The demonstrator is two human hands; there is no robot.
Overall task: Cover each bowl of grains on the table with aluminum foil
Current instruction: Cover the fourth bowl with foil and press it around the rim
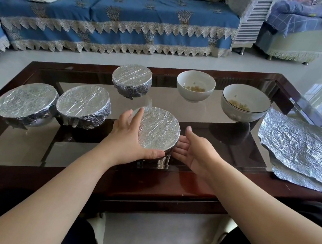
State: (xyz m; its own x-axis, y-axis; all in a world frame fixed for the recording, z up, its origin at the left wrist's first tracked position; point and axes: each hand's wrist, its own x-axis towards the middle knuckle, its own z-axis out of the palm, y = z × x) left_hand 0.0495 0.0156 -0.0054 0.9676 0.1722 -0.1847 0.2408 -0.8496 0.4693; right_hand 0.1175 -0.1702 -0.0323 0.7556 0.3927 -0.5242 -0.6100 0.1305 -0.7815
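Four crinkled foil-wrapped bowls [157,130], two open white bowls [195,85], hands cupping the nearest: left [131,136], right [195,149]

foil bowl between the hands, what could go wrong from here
1. The left hand presses the near covered bowl while the right hand is open beside it; a one-sided push might slide it on the glass table.
2. The spare foil sheets overhang the table's right edge and might slip off.
3. Reaching for the two open bowls could knock the covered ones.
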